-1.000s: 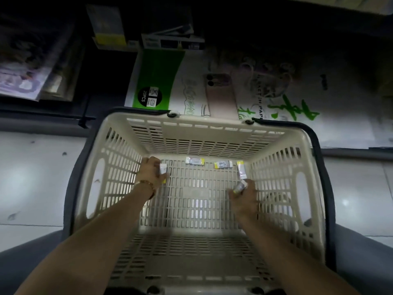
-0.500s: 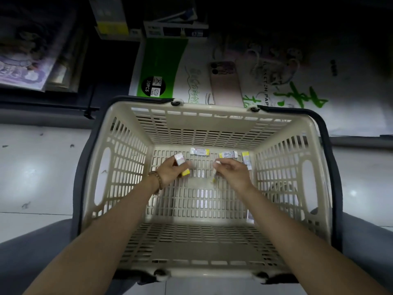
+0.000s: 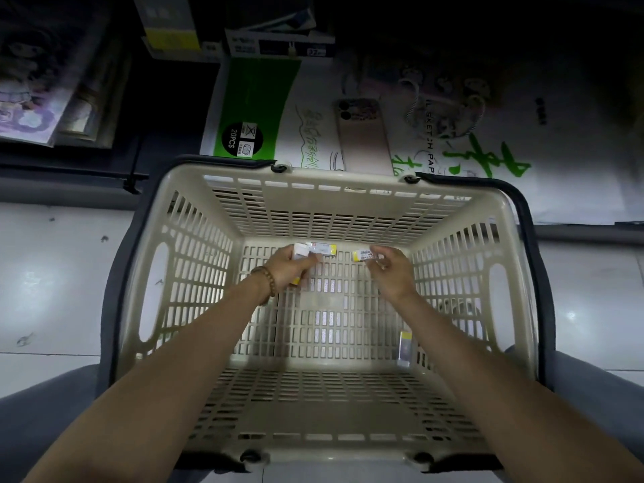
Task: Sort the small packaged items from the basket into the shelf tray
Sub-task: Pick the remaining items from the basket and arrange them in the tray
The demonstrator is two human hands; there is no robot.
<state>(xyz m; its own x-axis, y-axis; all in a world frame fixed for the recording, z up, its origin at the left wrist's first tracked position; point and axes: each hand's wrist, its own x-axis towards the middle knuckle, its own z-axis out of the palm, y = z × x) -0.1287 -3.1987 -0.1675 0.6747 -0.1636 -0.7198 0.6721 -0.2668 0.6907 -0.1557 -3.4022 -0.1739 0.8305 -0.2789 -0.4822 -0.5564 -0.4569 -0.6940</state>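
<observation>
A beige slotted basket (image 3: 195,273) with dark handles stands on the floor below me. My left hand (image 3: 291,271) reaches to the far end of its bottom and grips small white and yellow packs (image 3: 300,252). Just right of those fingers, another small pack (image 3: 326,249) lies against the far wall. My right hand (image 3: 392,271) pinches the right end of a yellow and white labelled pack (image 3: 361,255) on the basket floor. One more small pack (image 3: 405,345) lies near the right wall, closer to me. No shelf tray can be made out.
Beyond the basket lies a white printed package (image 3: 522,134) with a green label, a pink phone (image 3: 364,134) on top of it. Dark shelves hold boxes (image 3: 174,36) and magazines (image 3: 28,99) at the top left. Pale floor tiles lie on both sides.
Both hands have moved toward the basket's far wall. My left hand still holds its pack. My right hand has gone from the middle to the labelled pack.
</observation>
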